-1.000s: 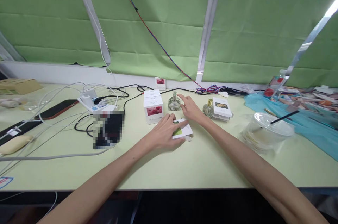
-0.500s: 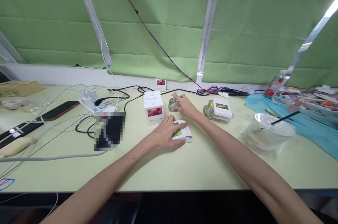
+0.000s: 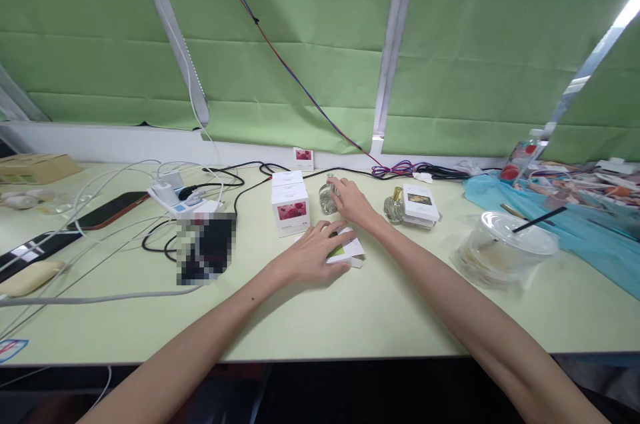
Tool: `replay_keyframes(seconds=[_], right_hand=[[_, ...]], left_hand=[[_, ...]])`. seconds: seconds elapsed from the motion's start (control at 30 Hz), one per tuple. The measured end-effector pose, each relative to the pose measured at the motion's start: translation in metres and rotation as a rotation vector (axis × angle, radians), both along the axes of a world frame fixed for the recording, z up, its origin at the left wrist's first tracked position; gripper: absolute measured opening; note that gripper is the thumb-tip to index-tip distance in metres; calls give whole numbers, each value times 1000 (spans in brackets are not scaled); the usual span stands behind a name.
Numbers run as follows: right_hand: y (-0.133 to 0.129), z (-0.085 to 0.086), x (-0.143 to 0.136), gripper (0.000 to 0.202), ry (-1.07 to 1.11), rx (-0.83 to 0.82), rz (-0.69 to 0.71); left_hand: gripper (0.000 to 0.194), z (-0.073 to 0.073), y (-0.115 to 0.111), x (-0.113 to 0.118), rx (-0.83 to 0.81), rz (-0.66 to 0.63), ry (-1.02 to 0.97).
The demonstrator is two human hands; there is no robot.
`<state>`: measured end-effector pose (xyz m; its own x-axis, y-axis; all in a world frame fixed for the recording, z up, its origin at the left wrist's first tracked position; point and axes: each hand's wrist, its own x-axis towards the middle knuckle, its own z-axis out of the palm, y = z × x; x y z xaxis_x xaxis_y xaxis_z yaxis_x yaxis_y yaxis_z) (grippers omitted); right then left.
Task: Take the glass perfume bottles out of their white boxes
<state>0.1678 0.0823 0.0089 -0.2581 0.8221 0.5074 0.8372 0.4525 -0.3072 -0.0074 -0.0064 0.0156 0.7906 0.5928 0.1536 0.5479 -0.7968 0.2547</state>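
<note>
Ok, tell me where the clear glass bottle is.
Head view, centre of the table: the clear glass bottle stands right of the red-flower boxes, under the right hand.

Both bare forearms reach forward and converge toward the middle. The left hand [image 3: 313, 252] lies palm down with its fingers spread and slightly curled, pressing flat. The right hand [image 3: 350, 201] stretches farther ahead, palm down, wrist low, its fingers loosely bent and closing around something small. The hands are just apart.
</note>
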Motion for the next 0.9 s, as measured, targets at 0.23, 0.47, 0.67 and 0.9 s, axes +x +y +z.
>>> replay_keyframes(seconds=[0.23, 0.47, 0.67, 0.9], right_hand=[[-11, -5, 5, 33, 29, 27, -14], [-21, -13, 16, 30, 83, 98, -4], [-27, -17, 33, 30, 104, 120, 15], [-26, -20, 35, 30, 134, 129, 45]], left_hand=[[56, -3, 2, -2, -20, -12, -6], [62, -1, 2, -1, -36, -17, -17], [67, -1, 3, -1, -69, -15, -83], [67, 0, 5, -2, -126, -16, -116]])
